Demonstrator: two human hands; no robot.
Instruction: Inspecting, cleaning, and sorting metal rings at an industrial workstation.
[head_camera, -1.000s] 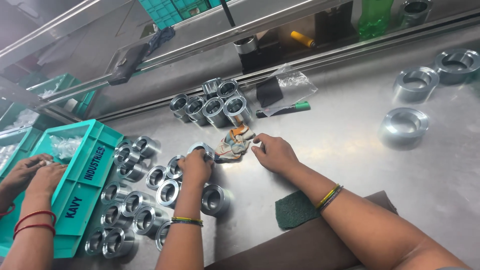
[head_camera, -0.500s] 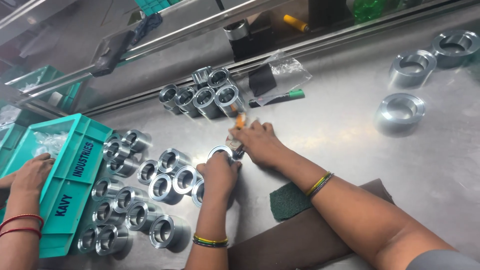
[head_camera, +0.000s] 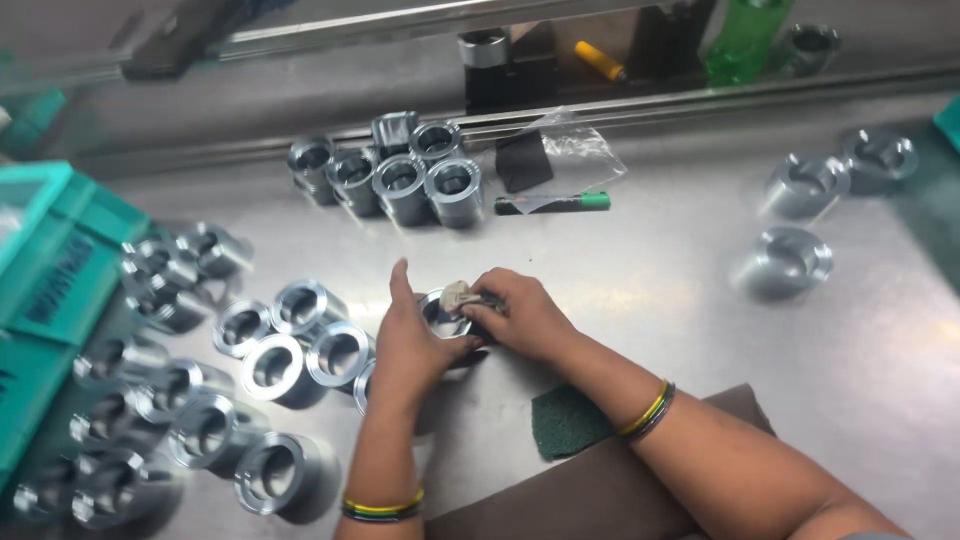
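The left hand (head_camera: 410, 345) cups a metal ring (head_camera: 443, 318) at the table's near middle, opening facing up. The right hand (head_camera: 520, 318), just right of it, pinches a small cloth wad (head_camera: 457, 295) over that opening

Bright light from above makes the steel table (head_camera: 680, 300) shine, and the rings (head_camera: 130, 440) to the left of my left hand (head_camera: 415, 345) look blurry.

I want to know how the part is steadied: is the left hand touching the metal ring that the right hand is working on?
Touching. The head view shows the left hand cupped against the metal ring, with no gap at its side.
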